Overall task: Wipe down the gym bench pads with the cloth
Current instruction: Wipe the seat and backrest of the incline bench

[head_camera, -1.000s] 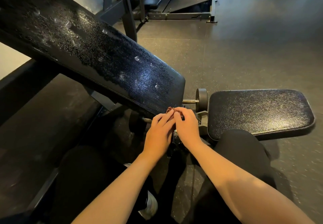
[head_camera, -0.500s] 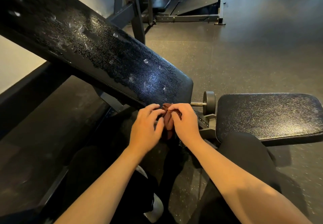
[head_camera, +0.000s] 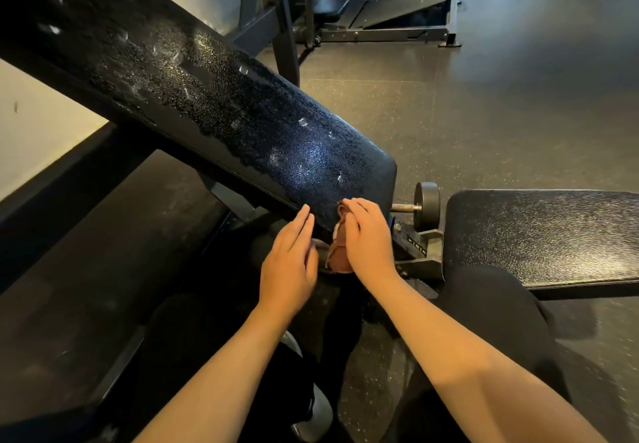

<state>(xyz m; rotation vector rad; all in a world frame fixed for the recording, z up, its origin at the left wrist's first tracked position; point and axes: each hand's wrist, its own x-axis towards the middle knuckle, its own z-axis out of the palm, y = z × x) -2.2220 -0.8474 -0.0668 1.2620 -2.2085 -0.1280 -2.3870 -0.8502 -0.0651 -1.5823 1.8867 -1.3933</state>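
Cloth (head_camera: 340, 245): bunched, gripped by right hand (head_camera: 366, 238) at near end of beaded backrest pad (head_camera: 214, 111). Left hand (head_camera: 288, 263) relaxed, empty. Seat pad (head_camera: 546, 235) (right) likewise speckled; wiping apparently barely begun.

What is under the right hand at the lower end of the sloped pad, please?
A bunched brown cloth shows under the right hand, whose fingers curl over it against the lower edge of the sloped pad. How much cloth lies beneath the palm is covered.
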